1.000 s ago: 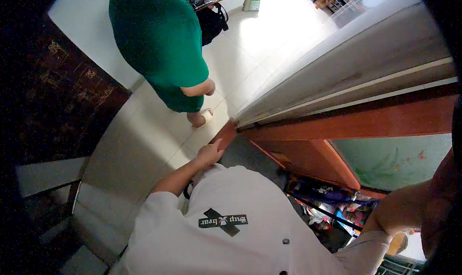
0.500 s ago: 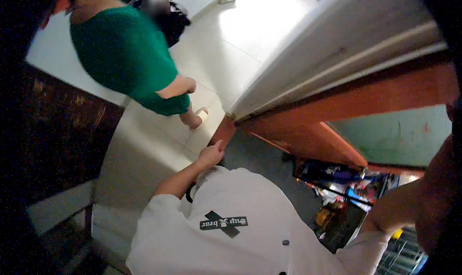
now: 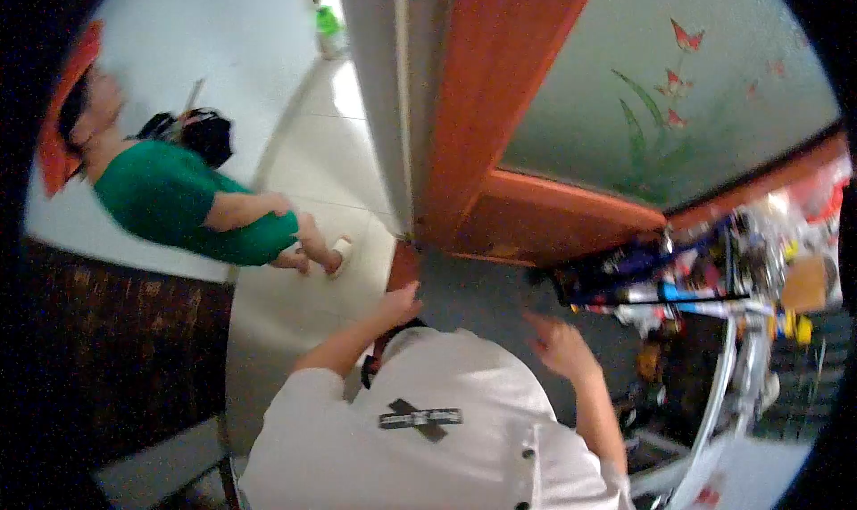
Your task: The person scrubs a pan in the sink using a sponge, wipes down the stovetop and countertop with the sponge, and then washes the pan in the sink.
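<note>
My left hand [image 3: 400, 305] hangs in front of my white shirt [image 3: 464, 376], near the wooden threshold. Its fingers look loosely curled, and I see nothing in them. Over the dark grey floor [image 3: 486, 300] is my right hand [image 3: 564, 349], slightly blurred, its fingers apart and nothing held. Ahead of that hand, without contact, stands a reddish wooden door [image 3: 500, 211] with a frosted glass pane [image 3: 661, 91] painted with red flowers. A dark item [image 3: 393, 339], partly hidden by the shirt, shows beside my left wrist.
On the left, a person in green [image 3: 170, 198] with an orange hat stands on pale tiles [image 3: 303, 314]. A black bag [image 3: 205, 137] is behind them. A dark brown surface [image 3: 125, 349] lies lower left. Cluttered shelves [image 3: 714, 273] with a metal rail fill the right side.
My view has swung right, bringing more door glass and shelving in. My right arm has come down from the right edge to beside my body. The left hand stays in front of me.
</note>
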{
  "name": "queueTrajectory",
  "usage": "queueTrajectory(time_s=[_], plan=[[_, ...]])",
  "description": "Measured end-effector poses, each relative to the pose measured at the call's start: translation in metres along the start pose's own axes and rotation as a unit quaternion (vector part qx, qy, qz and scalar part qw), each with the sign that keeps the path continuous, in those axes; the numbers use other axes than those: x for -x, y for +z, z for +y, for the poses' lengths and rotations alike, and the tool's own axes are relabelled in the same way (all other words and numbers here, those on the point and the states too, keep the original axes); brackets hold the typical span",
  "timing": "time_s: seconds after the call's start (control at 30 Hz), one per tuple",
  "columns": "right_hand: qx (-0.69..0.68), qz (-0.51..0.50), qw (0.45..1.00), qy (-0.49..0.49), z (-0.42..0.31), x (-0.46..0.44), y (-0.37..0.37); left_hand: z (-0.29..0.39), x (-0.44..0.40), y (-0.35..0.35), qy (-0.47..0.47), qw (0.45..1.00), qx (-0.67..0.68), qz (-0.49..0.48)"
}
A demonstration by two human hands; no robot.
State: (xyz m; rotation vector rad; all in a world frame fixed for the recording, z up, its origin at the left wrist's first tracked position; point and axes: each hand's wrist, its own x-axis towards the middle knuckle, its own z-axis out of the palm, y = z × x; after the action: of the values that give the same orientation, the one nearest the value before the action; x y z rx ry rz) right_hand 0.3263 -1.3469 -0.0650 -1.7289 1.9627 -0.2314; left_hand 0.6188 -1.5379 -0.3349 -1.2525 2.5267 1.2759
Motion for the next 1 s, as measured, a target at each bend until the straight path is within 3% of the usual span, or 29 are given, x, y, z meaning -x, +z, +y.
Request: queueTrajectory(time_s=[0.03, 0.07, 0.1, 0.17, 0.2, 0.23, 0.27, 0.3, 0.37, 0.5, 0.53, 0.6, 0.63, 0.67, 0.7, 0.77, 0.8, 0.87, 1.0], plan=[[-0.02, -0.021, 0.998, 0.047, 0.012, 0.014, 0.007, 0.063, 0.009, -0.031, -0.061, 0.996, -0.006, -0.068], [-0.04, -0.048, 0.992, 0.107, 0.043, 0.031, 0.03, 0.029, -0.015, 0.018, -0.04, 0.997, 0.002, -0.06], [-0.086, 0.009, 0.991, 0.103, 0.073, 0.056, 0.045, 0.059, -0.012, 0.026, -0.045, 0.998, -0.02, -0.049], [-0.132, -0.006, 0.974, 0.186, 0.097, 0.094, 0.045, 0.105, -0.017, 0.039, -0.043, 0.993, -0.074, -0.083], [-0.115, 0.017, 0.977, 0.177, 0.134, 0.119, 0.068, 0.153, -0.005, 0.028, -0.067, 0.99, -0.076, -0.101], [-0.088, 0.043, 0.978, 0.181, 0.152, 0.131, 0.099, 0.138, -0.016, 0.036, -0.045, 0.99, -0.085, -0.103], [-0.093, 0.021, 0.97, 0.225, 0.18, 0.156, 0.118, 0.178, -0.006, 0.02, -0.065, 0.987, -0.071, -0.127], [-0.094, -0.001, 0.958, 0.272, 0.202, 0.167, 0.129, 0.168, -0.021, 0.047, -0.011, 0.993, -0.077, -0.093], [-0.094, 0.004, 0.967, 0.236, 0.227, 0.165, 0.133, 0.159, -0.054, 0.102, 0.049, 0.994, -0.096, -0.033], [-0.12, 0.043, 0.972, 0.196, 0.251, 0.204, 0.147, 0.244, -0.036, 0.079, 0.015, 0.992, -0.061, -0.111], [-0.132, 0.069, 0.963, 0.227, 0.254, 0.24, 0.154, 0.26, -0.035, 0.083, -0.001, 0.986, -0.056, -0.155], [-0.17, 0.05, 0.938, 0.296, 0.235, 0.241, 0.124, 0.256, -0.048, 0.109, 0.043, 0.983, -0.101, -0.148], [-0.12, 0.066, 0.934, 0.328, 0.229, 0.235, 0.126, 0.272, -0.049, 0.101, 0.035, 0.975, -0.129, -0.176], [-0.209, 0.108, 0.912, 0.336, 0.229, 0.232, 0.12, 0.272, -0.059, 0.109, 0.048, 0.969, -0.153, -0.189], [-0.195, 0.116, 0.901, 0.369, 0.219, 0.236, 0.117, 0.258, -0.064, 0.125, 0.133, 0.964, -0.168, -0.16], [-0.244, 0.164, 0.878, 0.379, 0.224, 0.241, 0.117, 0.273, -0.09, 0.144, 0.099, 0.951, -0.193, -0.221], [-0.28, 0.139, 0.861, 0.401, 0.228, 0.251, 0.115, 0.289, -0.097, 0.16, 0.134, 0.932, -0.219, -0.257], [-0.282, 0.148, 0.837, 0.444, 0.234, 0.276, 0.129, 0.309, -0.111, 0.181, 0.099, 0.921, -0.251, -0.282], [-0.281, 0.149, 0.794, 0.518, 0.249, 0.311, 0.155, 0.359, -0.15, 0.23, 0.154, 0.88, -0.291, -0.344]])
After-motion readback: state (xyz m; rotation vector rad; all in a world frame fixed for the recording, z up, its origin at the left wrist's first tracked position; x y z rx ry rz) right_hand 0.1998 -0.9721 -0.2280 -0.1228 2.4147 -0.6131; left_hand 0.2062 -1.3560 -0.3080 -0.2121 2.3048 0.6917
